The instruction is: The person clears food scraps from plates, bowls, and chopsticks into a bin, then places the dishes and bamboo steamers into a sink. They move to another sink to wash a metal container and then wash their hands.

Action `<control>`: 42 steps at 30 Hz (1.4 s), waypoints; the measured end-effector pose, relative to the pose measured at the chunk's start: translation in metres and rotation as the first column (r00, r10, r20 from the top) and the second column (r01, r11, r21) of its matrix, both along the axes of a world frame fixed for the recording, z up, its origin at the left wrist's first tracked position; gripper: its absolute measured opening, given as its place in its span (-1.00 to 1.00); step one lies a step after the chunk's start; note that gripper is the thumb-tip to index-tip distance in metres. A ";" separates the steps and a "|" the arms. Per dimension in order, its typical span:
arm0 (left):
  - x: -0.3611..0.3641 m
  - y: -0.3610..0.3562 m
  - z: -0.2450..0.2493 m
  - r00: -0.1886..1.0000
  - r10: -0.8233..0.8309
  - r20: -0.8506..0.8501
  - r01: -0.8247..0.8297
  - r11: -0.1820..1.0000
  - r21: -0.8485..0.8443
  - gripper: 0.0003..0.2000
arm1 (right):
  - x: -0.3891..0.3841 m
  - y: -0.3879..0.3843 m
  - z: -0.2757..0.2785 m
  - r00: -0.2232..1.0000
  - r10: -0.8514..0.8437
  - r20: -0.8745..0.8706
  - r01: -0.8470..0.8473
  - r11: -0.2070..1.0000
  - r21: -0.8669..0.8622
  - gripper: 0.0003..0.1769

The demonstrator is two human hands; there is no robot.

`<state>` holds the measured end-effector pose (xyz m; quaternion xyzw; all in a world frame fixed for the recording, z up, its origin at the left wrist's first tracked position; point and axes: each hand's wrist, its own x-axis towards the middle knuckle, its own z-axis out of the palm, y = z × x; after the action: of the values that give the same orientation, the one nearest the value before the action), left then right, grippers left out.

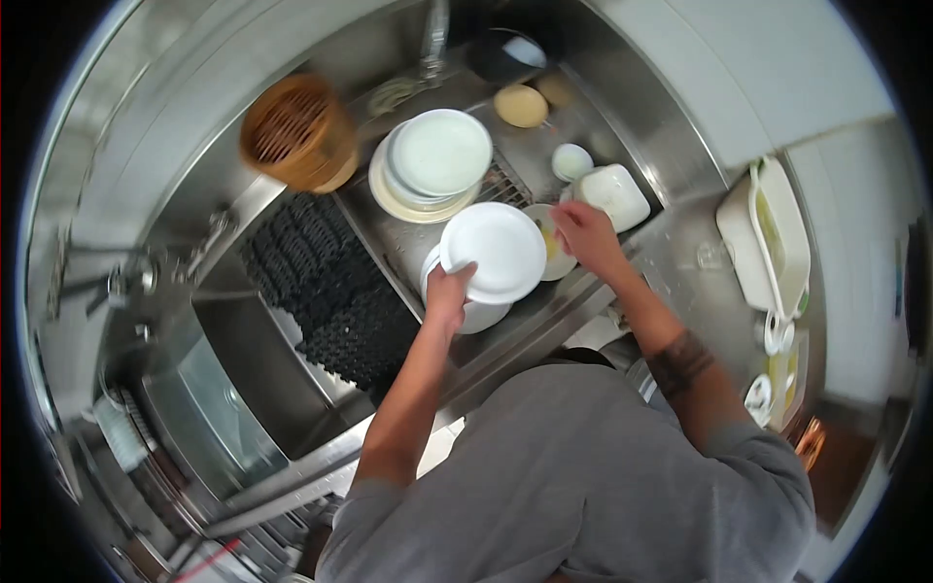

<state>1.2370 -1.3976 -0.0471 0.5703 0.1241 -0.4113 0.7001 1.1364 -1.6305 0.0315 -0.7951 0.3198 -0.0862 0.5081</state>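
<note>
My left hand (pixel 450 297) grips the near-left edge of a white plate (pixel 494 253), with its thumb on the rim. Other white plates (pixel 483 316) lie partly hidden beneath it. My right hand (pixel 586 233) is closed above a plate (pixel 550 243) with yellow residue; whatever its fingers hold, if anything, is too blurred to tell. Beyond the held plate stands a stack of plates (pixel 440 154) in the steel sink. To the right of the stack are a white square dish (pixel 612 197) and a small white bowl (pixel 571 162).
A bamboo steamer (pixel 299 134) stands at the back left, above black rubber matting (pixel 321 282). Two sink basins (pixel 258 364) lie farther left. A faucet (pixel 434 44) hangs over the back edge. On the right counter sits a white tub (pixel 766 236).
</note>
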 end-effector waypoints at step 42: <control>0.062 -0.060 -0.088 -0.443 -0.861 0.249 0.230 0.159 0.960 -0.63 | -0.516 0.077 -0.031 0.594 -0.793 -0.136 0.781 0.609 -0.138 -0.76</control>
<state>1.2993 -1.4581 -0.1350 0.7673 -0.6000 -0.2263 0.0043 0.6203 -1.5531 0.0007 -0.5924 0.6799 -0.2380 0.3607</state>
